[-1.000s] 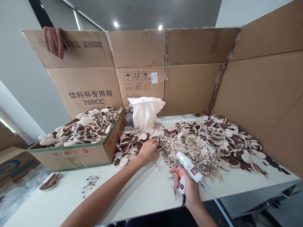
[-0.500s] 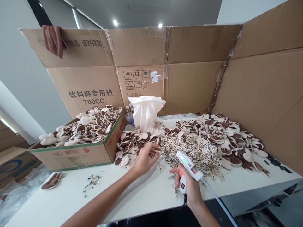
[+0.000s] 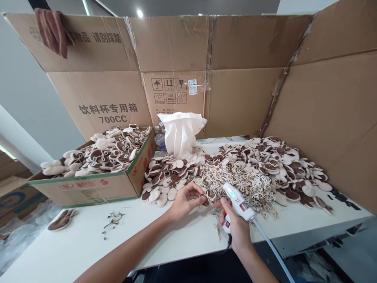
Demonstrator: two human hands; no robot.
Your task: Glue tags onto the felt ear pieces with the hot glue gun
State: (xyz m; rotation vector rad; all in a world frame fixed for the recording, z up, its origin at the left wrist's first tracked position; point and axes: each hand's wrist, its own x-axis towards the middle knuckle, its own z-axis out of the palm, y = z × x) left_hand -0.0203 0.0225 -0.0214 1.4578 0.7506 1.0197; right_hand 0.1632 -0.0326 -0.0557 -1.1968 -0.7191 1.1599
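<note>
My left hand (image 3: 186, 199) is closed on a small brown-and-cream plush piece (image 3: 207, 197), with a thin cord loop lying across it. My right hand (image 3: 237, 226) grips a white hot glue gun (image 3: 237, 200) with a lit green display; its nozzle points up and left, a little right of the plush piece. Behind both hands spreads a heap of small cream cord loops (image 3: 241, 184). More plush pieces (image 3: 171, 177) lie beyond my left hand, their brown or pale sides up.
A low carton (image 3: 88, 192) full of plush pieces stands at left. Another plush heap (image 3: 279, 165) lies at right. White tissue (image 3: 181, 135) stands at the back before tall cardboard walls (image 3: 241, 102). One piece (image 3: 61, 220) and dark scraps (image 3: 113, 220) lie at front left.
A brown plush piece with a cord loop now shows in my left fingers, where a small pale bit showed before. My left hand has shifted slightly right, closer to the glue gun. The view has tipped down.
</note>
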